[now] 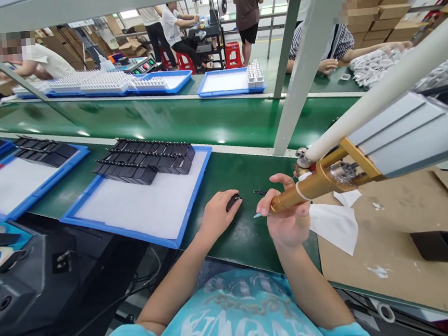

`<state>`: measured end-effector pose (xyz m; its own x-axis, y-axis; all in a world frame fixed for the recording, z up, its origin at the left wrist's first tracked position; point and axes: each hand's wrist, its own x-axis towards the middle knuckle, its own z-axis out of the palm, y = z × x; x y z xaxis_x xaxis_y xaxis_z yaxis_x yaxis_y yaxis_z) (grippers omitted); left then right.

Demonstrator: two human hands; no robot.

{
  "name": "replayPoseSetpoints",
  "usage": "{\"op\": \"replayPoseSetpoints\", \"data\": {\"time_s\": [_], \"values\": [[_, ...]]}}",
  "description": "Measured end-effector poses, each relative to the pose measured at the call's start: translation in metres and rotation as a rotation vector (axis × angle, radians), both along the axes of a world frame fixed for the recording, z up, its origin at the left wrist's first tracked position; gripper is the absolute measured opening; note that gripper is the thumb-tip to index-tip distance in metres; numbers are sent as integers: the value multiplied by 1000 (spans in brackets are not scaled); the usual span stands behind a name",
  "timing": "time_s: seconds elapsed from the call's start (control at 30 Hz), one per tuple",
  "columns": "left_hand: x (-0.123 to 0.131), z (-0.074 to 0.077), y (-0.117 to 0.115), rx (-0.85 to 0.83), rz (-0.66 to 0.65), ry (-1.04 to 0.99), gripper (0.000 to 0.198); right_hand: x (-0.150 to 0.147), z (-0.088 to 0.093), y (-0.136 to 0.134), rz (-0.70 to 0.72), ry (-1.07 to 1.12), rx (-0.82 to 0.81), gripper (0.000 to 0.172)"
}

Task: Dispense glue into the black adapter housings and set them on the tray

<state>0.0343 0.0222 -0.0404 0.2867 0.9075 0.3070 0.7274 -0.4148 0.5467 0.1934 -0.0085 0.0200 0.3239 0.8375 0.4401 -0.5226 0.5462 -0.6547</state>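
Observation:
My left hand (217, 215) rests low over the green bench and grips a small black plastic part (233, 202) between thumb and fingers. To its right, my right hand (289, 225) is wrapped round a brass-coloured dispensing gun (302, 190) with a pale blue needle tip (257, 216). The tip points left, a short way from the black part and apart from it. On the bench behind lies another small dark piece (259, 191), partly close to my right fingers. A grey-white ribbed body (413, 133) and a white tube extend from the gun to the upper right.
A blue tray (177, 240) with rows of black boxes stands left of my hands; another tray (12, 213) lies further left. Cardboard (392, 258) with a white cloth (335, 226) and a black case (442, 247) covers the right side. Metal posts and a green belt (219, 118) lie ahead; co-workers sit beyond.

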Motion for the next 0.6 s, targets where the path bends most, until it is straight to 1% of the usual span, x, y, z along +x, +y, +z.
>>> {"op": "replayPoseSetpoints", "data": {"time_s": [0.1, 0.2, 0.3, 0.4, 0.47, 0.53, 0.6], "values": [[3, -6, -1, 38, 47, -24, 19, 0, 0, 0, 18, 11, 9, 32], [6, -8, -3, 82, 91, 64, 20, 0, 0, 0, 30, 11, 14, 33], [9, -7, -5, 118, 67, 111, 23, 0, 0, 0, 25, -1, 6, 33], [14, -4, -4, 77, 28, 61, 23, 1, 0, -1, 8, -18, -16, 33], [17, -2, -4, 42, 43, 42, 19, 1, -1, -1, 5, -20, -16, 32], [21, -1, -4, 30, 71, 64, 18, 2, 0, -1, 15, -18, -10, 32], [24, -1, -5, 29, 100, 138, 20, 2, 0, -1, 27, -14, -4, 33]]}}
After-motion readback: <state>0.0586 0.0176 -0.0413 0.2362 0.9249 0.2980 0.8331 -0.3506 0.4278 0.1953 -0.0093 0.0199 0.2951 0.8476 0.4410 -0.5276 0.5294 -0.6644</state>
